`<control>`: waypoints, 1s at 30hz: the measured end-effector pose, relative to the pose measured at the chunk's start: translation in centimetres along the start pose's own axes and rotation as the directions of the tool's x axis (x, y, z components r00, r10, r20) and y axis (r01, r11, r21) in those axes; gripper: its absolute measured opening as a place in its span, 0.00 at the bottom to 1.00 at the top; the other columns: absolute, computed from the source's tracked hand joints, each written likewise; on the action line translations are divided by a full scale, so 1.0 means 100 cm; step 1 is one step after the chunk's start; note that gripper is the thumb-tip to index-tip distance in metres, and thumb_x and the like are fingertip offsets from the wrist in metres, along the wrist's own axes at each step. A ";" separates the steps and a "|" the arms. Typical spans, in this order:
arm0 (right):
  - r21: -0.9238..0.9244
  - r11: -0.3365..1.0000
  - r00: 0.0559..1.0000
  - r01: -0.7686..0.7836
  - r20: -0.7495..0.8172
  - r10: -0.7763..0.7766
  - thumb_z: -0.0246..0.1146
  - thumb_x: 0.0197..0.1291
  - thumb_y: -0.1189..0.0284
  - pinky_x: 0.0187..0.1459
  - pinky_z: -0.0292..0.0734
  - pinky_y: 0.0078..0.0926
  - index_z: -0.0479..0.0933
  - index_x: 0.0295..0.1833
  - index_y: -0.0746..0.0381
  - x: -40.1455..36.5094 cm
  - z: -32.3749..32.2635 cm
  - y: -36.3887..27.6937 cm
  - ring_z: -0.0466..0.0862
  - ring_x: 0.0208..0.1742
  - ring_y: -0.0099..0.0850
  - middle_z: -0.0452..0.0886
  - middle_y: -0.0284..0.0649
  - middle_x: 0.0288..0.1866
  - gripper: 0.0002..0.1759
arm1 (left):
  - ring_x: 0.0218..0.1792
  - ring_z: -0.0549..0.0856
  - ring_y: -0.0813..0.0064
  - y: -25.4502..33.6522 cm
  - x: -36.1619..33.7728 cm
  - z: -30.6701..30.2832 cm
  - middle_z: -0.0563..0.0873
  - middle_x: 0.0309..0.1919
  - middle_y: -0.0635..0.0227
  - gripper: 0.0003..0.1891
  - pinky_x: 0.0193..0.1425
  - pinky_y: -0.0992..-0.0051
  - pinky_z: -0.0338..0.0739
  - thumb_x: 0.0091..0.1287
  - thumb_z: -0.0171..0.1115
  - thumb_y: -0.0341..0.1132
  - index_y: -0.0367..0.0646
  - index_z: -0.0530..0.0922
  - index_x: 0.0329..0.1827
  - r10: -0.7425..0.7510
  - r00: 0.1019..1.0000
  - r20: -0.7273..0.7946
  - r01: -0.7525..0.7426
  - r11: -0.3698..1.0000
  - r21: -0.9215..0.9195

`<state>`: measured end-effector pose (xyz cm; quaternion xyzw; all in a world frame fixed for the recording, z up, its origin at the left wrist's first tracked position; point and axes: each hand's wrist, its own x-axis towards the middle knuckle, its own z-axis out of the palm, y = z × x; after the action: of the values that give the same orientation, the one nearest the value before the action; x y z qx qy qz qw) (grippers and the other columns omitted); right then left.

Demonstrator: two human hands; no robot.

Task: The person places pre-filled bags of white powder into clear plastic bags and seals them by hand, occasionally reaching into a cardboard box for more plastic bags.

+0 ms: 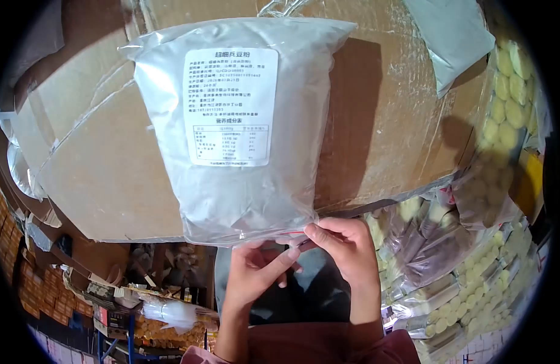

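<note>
A clear plastic bag of whitish powder (pixel 249 197) lies flat on brown cardboard, its printed white label (pixel 227 107) facing up. The bag's open-looking end points toward me, with a thin red strip along part of its edge. My right hand (pixel 346 246) pinches that edge at the red strip between thumb and fingers. Close beside it, my left hand (pixel 255 267) is curled at the same edge, thumb and fingers closed around the plastic; its fingertips are partly hidden. Both hands are below the bag's near edge, above my lap.
The cardboard (pixel 401 121) carries another plastic bag (pixel 453 39) at the upper right. Transparent packs of pale round items (pixel 468 303) are stacked on the right. At lower left are a white plastic bundle (pixel 170 312), a blue metal frame (pixel 131 340) and rows of orange-brown packs (pixel 49 288).
</note>
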<state>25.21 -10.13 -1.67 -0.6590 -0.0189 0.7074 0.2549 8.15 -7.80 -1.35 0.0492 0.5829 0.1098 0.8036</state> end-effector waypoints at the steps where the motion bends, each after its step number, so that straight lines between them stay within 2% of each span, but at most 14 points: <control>1: -0.133 0.991 0.998 0.034 -0.039 -0.040 0.63 0.65 0.75 0.35 0.79 0.19 0.82 0.43 0.73 -0.003 0.001 -0.007 0.86 0.35 0.26 0.86 0.41 0.33 0.10 | 0.31 0.86 0.76 -0.001 0.001 0.004 0.87 0.39 0.61 0.10 0.21 0.83 0.72 0.66 0.65 0.26 0.35 0.81 0.49 -0.017 1.000 0.000 0.017 0.999 -0.030; 3: -0.393 0.916 0.987 0.080 -0.097 -0.128 0.64 0.63 0.76 0.33 0.78 0.17 0.82 0.42 0.73 -0.009 0.005 -0.020 0.86 0.33 0.24 0.86 0.41 0.30 0.09 | 0.37 0.86 0.75 -0.003 0.000 0.009 0.88 0.41 0.61 0.11 0.27 0.81 0.76 0.66 0.65 0.26 0.35 0.82 0.50 -0.054 0.999 -0.002 0.054 0.994 -0.093; 6: -0.378 0.913 0.964 0.152 -0.146 -0.221 0.65 0.62 0.77 0.31 0.76 0.16 0.82 0.41 0.72 -0.015 0.012 -0.019 0.85 0.30 0.21 0.85 0.41 0.27 0.08 | 0.43 0.85 0.75 -0.020 0.000 0.015 0.88 0.42 0.63 0.11 0.38 0.76 0.79 0.65 0.66 0.26 0.35 0.83 0.49 -0.019 0.994 -0.109 -0.002 0.981 -0.193; 7: -0.313 0.938 0.966 0.148 -0.159 -0.205 0.65 0.63 0.76 0.31 0.77 0.16 0.82 0.40 0.73 -0.015 0.013 -0.015 0.85 0.29 0.20 0.85 0.41 0.26 0.08 | 0.39 0.86 0.70 -0.021 0.003 0.025 0.88 0.38 0.59 0.09 0.46 0.72 0.81 0.68 0.62 0.29 0.32 0.84 0.44 0.045 0.977 -0.208 -0.085 0.979 -0.186; 10: -0.216 0.976 0.997 -0.003 -0.077 -0.014 0.64 0.64 0.75 0.31 0.77 0.16 0.81 0.39 0.73 -0.012 0.006 -0.020 0.85 0.30 0.20 0.85 0.39 0.27 0.09 | 0.40 0.87 0.68 -0.029 0.006 0.026 0.88 0.39 0.57 0.10 0.46 0.70 0.82 0.69 0.61 0.31 0.32 0.83 0.44 0.051 0.966 -0.252 -0.121 0.956 -0.269; 14: 0.176 0.975 0.987 -0.136 -0.065 0.149 0.63 0.67 0.72 0.33 0.82 0.20 0.80 0.40 0.75 -0.008 0.005 -0.019 0.84 0.29 0.24 0.84 0.41 0.30 0.13 | 0.40 0.87 0.67 -0.018 0.005 0.031 0.88 0.39 0.55 0.11 0.46 0.67 0.83 0.70 0.60 0.32 0.30 0.83 0.43 0.017 0.965 -0.262 -0.093 0.955 -0.283; 15: 0.106 0.978 0.983 -0.180 -0.023 0.184 0.60 0.67 0.74 0.33 0.84 0.27 0.78 0.40 0.76 -0.007 -0.001 -0.020 0.85 0.30 0.31 0.83 0.45 0.30 0.12 | 0.40 0.87 0.66 -0.017 0.005 0.031 0.87 0.39 0.55 0.11 0.46 0.66 0.83 0.70 0.60 0.32 0.30 0.83 0.44 0.015 0.965 -0.261 -0.091 0.956 -0.280; 18: 0.063 0.980 0.980 -0.188 -0.047 0.192 0.60 0.67 0.74 0.30 0.82 0.25 0.79 0.39 0.76 -0.005 -0.004 -0.020 0.84 0.29 0.30 0.83 0.45 0.30 0.12 | 0.39 0.87 0.67 -0.020 0.005 0.027 0.87 0.39 0.54 0.11 0.46 0.66 0.84 0.70 0.60 0.32 0.30 0.83 0.43 0.009 0.969 -0.247 -0.081 0.955 -0.285; 21: -0.011 0.996 0.993 -0.091 -0.072 0.090 0.63 0.66 0.71 0.31 0.81 0.20 0.81 0.40 0.74 -0.005 -0.005 -0.014 0.84 0.27 0.24 0.84 0.41 0.27 0.13 | 0.39 0.87 0.68 -0.025 0.004 0.027 0.87 0.40 0.55 0.10 0.44 0.67 0.84 0.69 0.61 0.31 0.30 0.83 0.43 -0.002 0.969 -0.246 -0.074 0.952 -0.298; 24: -0.135 0.991 0.994 -0.020 -0.110 0.005 0.64 0.65 0.73 0.30 0.80 0.18 0.82 0.40 0.73 -0.006 -0.002 -0.018 0.85 0.28 0.24 0.83 0.40 0.25 0.11 | 0.37 0.87 0.70 -0.023 0.004 0.030 0.87 0.39 0.56 0.09 0.41 0.69 0.85 0.68 0.63 0.29 0.31 0.83 0.43 -0.032 0.973 -0.230 -0.045 0.947 -0.318; 30: -0.174 0.985 0.991 0.008 -0.130 -0.032 0.64 0.63 0.76 0.28 0.78 0.17 0.82 0.40 0.73 -0.010 0.000 -0.019 0.85 0.28 0.24 0.84 0.39 0.27 0.08 | 0.35 0.86 0.73 -0.021 0.005 0.037 0.88 0.37 0.59 0.07 0.39 0.70 0.86 0.66 0.64 0.26 0.31 0.84 0.42 -0.072 0.967 -0.245 -0.019 0.937 -0.349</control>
<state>25.88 -8.87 -0.07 -0.7240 -0.0700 0.6551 0.2043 12.03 -9.54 -1.12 -0.1164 0.6527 0.2057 0.7198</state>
